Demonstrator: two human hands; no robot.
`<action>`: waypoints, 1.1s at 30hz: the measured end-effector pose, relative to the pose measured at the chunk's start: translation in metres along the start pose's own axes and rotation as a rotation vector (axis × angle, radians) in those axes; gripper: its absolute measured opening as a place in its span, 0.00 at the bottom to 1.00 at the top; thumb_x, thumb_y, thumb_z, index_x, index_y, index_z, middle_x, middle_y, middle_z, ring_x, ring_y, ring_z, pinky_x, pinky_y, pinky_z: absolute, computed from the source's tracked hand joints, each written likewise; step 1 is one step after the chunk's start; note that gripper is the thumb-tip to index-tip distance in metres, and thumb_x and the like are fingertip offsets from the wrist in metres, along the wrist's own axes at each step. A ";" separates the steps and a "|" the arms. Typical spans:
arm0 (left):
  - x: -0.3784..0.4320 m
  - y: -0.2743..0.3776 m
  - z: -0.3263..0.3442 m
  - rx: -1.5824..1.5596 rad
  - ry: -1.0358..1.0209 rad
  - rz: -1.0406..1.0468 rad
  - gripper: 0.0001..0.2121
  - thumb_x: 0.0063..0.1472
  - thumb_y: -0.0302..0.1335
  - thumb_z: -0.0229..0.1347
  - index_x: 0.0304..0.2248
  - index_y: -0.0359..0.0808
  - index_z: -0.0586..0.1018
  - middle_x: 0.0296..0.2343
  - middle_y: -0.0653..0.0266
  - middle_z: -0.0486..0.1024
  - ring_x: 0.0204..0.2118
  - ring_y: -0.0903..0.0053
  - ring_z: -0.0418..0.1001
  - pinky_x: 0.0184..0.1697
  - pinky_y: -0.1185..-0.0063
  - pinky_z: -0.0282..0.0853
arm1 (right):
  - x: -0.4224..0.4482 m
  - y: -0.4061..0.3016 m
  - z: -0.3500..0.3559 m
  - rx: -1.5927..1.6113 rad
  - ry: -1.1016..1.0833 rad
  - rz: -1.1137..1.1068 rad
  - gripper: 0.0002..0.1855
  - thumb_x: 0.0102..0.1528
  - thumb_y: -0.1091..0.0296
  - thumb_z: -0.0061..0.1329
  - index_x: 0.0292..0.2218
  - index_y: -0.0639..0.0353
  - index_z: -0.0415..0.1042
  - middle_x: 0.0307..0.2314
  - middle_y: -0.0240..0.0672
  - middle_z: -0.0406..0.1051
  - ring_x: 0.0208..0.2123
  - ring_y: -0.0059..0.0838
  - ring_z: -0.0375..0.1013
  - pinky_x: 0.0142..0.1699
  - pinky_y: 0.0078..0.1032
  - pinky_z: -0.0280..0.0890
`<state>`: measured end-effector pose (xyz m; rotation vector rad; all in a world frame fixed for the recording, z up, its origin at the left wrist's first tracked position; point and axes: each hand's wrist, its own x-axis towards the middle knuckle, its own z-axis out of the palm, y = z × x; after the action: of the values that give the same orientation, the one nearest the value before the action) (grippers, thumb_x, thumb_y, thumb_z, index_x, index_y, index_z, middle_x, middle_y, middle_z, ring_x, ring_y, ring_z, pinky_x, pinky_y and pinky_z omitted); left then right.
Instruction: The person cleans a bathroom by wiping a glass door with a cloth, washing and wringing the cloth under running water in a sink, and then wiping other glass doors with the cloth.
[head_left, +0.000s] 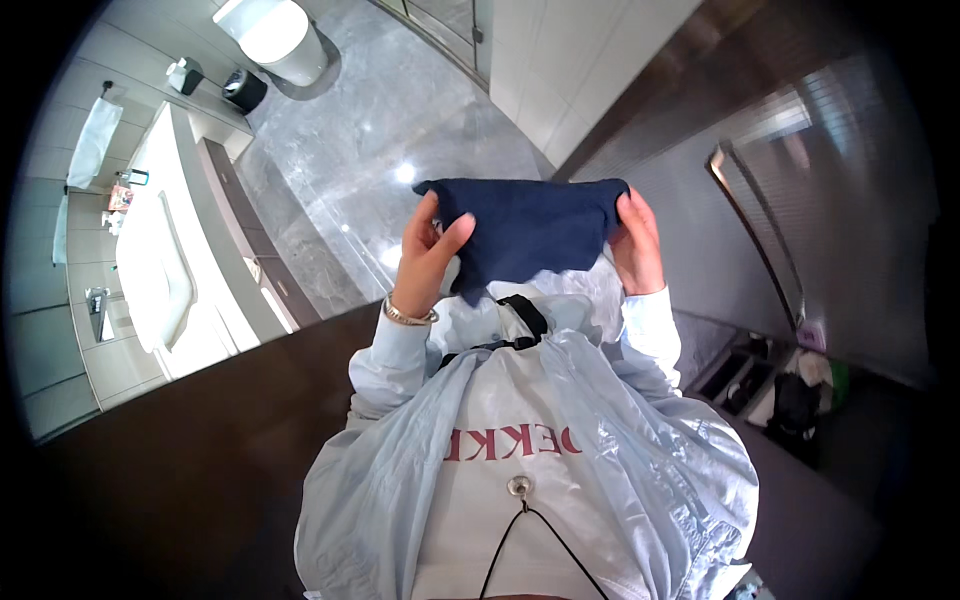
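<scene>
A folded navy-blue cloth (532, 229) is stretched between my two hands in front of my chest. My left hand (431, 251) grips its left end, the thumb lying over the near face and a metal bracelet on the wrist. At the opposite end, my right hand (637, 240) pinches the upper corner between thumb and fingers. The cloth's lower edge hangs unevenly, and some of it is hidden behind the left hand. Pale fabric (592, 292) shows just below the cloth, near my light-blue jacket (645, 450).
At the left stands a white washbasin counter (169, 277) with bottles on it. A toilet (281, 45) and a black waste bin (244, 91) are at the far wall, across a grey tiled floor (352, 150). A door handle (754, 232) and a shelf (739, 375) are at the right.
</scene>
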<state>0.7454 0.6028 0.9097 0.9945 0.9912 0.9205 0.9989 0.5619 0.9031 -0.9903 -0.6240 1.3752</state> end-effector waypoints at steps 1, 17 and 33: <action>0.022 0.016 0.006 -0.173 -0.067 0.153 0.14 0.59 0.25 0.53 0.43 0.32 0.70 0.35 0.72 0.71 0.35 0.90 0.69 0.40 0.88 0.65 | 0.030 -0.015 0.000 0.005 -0.023 -0.023 0.17 0.59 0.61 0.41 0.45 0.63 0.65 0.36 0.30 0.70 0.40 0.19 0.69 0.47 0.17 0.61; 0.196 0.084 -0.022 0.288 0.463 0.404 0.12 0.51 0.26 0.62 0.15 0.33 0.73 0.13 0.80 0.63 0.15 0.94 0.54 0.17 0.89 0.44 | 0.201 -0.077 0.009 -0.343 0.036 -0.309 0.07 0.55 0.72 0.49 0.33 0.66 0.71 0.24 0.23 0.72 0.26 0.07 0.64 0.31 0.07 0.56; 0.289 0.105 0.075 0.495 -0.112 0.504 0.07 0.46 0.22 0.63 0.23 0.29 0.77 0.22 0.69 0.74 0.26 0.82 0.70 0.33 0.85 0.64 | 0.114 -0.117 -0.010 -0.484 0.746 -0.472 0.04 0.50 0.77 0.54 0.29 0.64 0.71 0.26 0.29 0.74 0.29 0.12 0.69 0.39 0.10 0.59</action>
<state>0.8805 0.8845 0.9608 1.7509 0.9066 1.0332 1.0824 0.6807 0.9781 -1.5144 -0.5670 0.3755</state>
